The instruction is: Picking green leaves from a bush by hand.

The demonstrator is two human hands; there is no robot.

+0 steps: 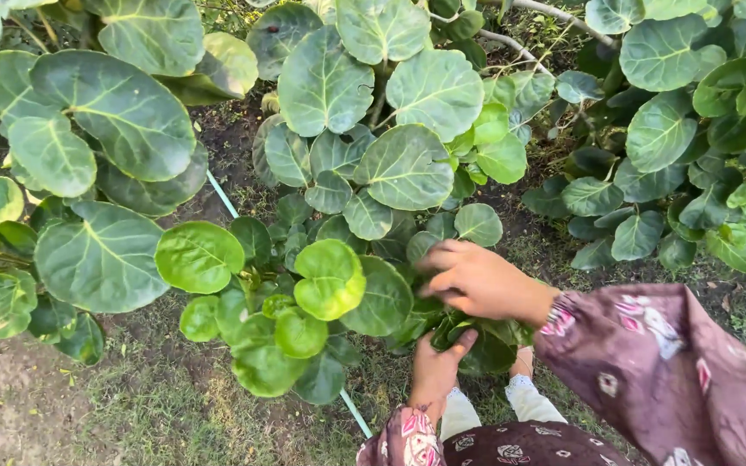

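Left to right: big round leaves [101, 259] of a shrub fill the left and middle. A thin pale hose [222, 194] runs across soil under it and reappears by the knees. The left hand [436, 369] reaches up from below, its grip closed on dark leaves low in the plant [485, 349]; the right hand [477, 280] lies over them, fingers curled, what it holds hidden. The step looks like handling or picking low foliage; the next move likely needs a firm pinch at a stalk. Ground is patchy grass [131, 406], outdoors, with another shrub [692, 173] at right.
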